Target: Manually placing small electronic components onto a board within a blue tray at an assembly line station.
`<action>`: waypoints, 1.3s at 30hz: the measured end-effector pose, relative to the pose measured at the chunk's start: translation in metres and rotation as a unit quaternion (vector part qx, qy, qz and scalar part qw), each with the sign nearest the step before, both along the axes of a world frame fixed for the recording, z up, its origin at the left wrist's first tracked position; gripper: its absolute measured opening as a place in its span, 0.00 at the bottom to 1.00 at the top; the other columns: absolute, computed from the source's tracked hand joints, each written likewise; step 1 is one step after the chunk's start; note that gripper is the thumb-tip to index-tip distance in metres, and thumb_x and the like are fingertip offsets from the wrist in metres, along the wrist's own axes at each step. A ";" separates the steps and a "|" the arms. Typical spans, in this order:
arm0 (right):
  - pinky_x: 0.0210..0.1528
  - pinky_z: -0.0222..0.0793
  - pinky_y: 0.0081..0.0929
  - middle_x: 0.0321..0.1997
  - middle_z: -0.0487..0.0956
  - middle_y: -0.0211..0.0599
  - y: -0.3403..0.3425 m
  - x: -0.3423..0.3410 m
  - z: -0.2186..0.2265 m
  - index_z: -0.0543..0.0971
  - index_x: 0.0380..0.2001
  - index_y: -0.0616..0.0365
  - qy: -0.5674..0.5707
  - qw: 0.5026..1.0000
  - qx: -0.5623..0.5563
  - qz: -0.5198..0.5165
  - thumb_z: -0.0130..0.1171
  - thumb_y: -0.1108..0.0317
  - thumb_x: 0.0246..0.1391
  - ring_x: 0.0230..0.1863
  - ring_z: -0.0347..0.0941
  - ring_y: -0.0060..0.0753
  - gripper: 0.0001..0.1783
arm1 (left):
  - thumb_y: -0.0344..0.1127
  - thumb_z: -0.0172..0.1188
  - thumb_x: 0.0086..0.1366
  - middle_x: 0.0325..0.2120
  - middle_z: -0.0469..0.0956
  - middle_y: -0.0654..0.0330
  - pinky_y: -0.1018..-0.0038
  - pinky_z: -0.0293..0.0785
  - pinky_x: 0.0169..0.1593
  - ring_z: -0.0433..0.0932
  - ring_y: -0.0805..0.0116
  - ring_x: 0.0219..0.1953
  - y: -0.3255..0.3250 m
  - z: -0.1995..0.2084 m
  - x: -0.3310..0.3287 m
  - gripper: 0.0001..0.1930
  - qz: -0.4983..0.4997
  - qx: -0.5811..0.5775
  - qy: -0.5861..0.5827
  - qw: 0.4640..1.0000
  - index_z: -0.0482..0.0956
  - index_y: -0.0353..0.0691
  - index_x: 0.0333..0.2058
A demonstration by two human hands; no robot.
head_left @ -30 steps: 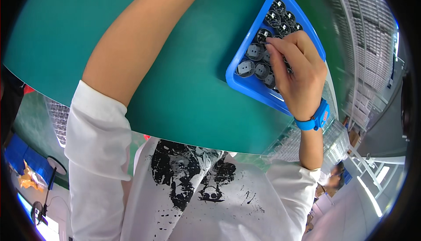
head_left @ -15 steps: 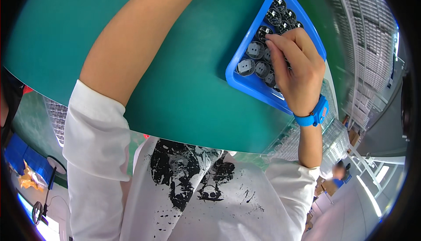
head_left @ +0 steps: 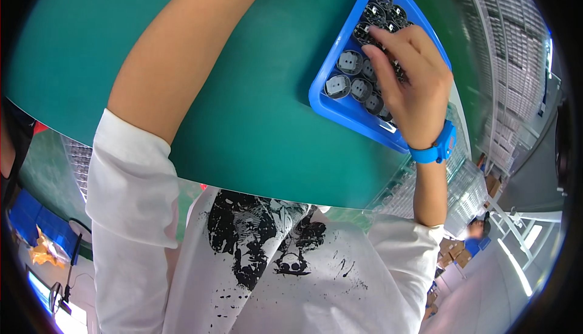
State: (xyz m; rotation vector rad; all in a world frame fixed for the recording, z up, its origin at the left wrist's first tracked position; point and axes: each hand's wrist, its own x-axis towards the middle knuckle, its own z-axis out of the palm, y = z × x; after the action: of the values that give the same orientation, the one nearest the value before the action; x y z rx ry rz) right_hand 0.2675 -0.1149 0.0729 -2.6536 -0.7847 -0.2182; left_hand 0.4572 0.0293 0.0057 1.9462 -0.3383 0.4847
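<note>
Over the right side of a blue plastic tray (head_left: 340, 118) hangs my right hand (head_left: 419, 85), wearing a blue wrist strap (head_left: 432, 152). Its thumb and index finger are apart, with nothing visible between them. Just beyond the fingertips lies a round part with a black, circuit-like face (head_left: 363, 33). Several similar black-faced parts (head_left: 375, 12) fill the tray's far end. Nearer to me sit several round parts with grey two-holed faces (head_left: 349, 62). My palm hides some of the contents. My left forearm (head_left: 182, 54) reaches out past the top edge, so the left hand is out of sight.
The tray rests on a green tabletop (head_left: 267, 127) with a curved-looking near edge by my body. Clear plastic trays (head_left: 395, 194) are at the near right, below the table edge. Blue bins (head_left: 42, 218) stand at the far left, and a person (head_left: 477, 231) is at the right.
The thumb and index finger of my right hand have moved apart from a pinch over the tray. The whole view has shifted slightly.
</note>
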 end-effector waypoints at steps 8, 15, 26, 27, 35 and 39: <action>0.26 0.68 0.28 0.26 0.72 0.36 0.003 -0.020 0.013 0.82 0.33 0.61 0.054 0.998 -0.021 0.039 0.68 0.81 0.45 0.25 0.73 0.33 0.10 | 0.33 0.52 0.60 0.31 0.80 0.39 0.54 0.77 0.46 0.80 0.39 0.39 0.000 -0.002 0.005 0.13 -0.006 0.006 -0.012 1.000 0.83 0.31 0.30; 0.26 0.69 0.31 0.25 0.73 0.36 0.002 -0.017 0.005 0.82 0.32 0.62 0.032 0.997 -0.062 0.036 0.68 0.79 0.46 0.24 0.73 0.37 0.09 | 0.34 0.52 0.60 0.32 0.80 0.39 0.54 0.76 0.45 0.80 0.40 0.40 0.000 -0.003 0.007 0.13 -0.005 0.013 -0.035 0.999 0.82 0.30 0.30; 0.24 0.68 0.33 0.27 0.73 0.37 0.009 -0.032 0.010 0.82 0.34 0.61 0.075 0.994 -0.043 0.068 0.70 0.77 0.44 0.23 0.72 0.38 0.11 | 0.34 0.52 0.60 0.32 0.81 0.40 0.56 0.77 0.45 0.81 0.41 0.39 0.001 -0.003 0.007 0.12 -0.019 0.008 -0.020 1.000 0.82 0.31 0.30; 0.25 0.69 0.33 0.27 0.74 0.37 0.008 -0.031 0.007 0.82 0.34 0.62 0.070 0.994 -0.051 0.070 0.70 0.75 0.44 0.23 0.73 0.39 0.12 | 0.33 0.53 0.60 0.31 0.81 0.40 0.56 0.77 0.45 0.81 0.41 0.39 0.001 -0.003 0.006 0.12 -0.011 0.007 -0.013 1.000 0.82 0.31 0.30; 0.24 0.70 0.33 0.26 0.74 0.37 0.008 -0.035 0.005 0.82 0.32 0.62 0.053 0.997 -0.039 0.038 0.71 0.74 0.43 0.24 0.74 0.40 0.10 | 0.32 0.53 0.60 0.29 0.81 0.41 0.58 0.77 0.43 0.82 0.44 0.36 0.000 -0.006 0.008 0.12 -0.024 0.006 -0.035 0.999 0.82 0.31 0.28; 0.24 0.70 0.34 0.25 0.73 0.37 0.007 -0.037 0.000 0.82 0.29 0.61 0.041 0.998 -0.036 0.044 0.71 0.74 0.43 0.23 0.74 0.39 0.09 | 0.32 0.54 0.60 0.24 0.82 0.45 0.63 0.78 0.38 0.84 0.52 0.29 0.001 -0.002 0.008 0.12 -0.070 -0.013 0.020 0.997 0.81 0.30 0.26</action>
State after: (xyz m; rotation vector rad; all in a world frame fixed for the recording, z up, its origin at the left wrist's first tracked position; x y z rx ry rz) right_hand 0.2302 -0.1076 0.0728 -2.6685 -0.8971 -0.0586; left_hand 0.4651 0.0303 0.0035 1.8882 -0.4378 0.3562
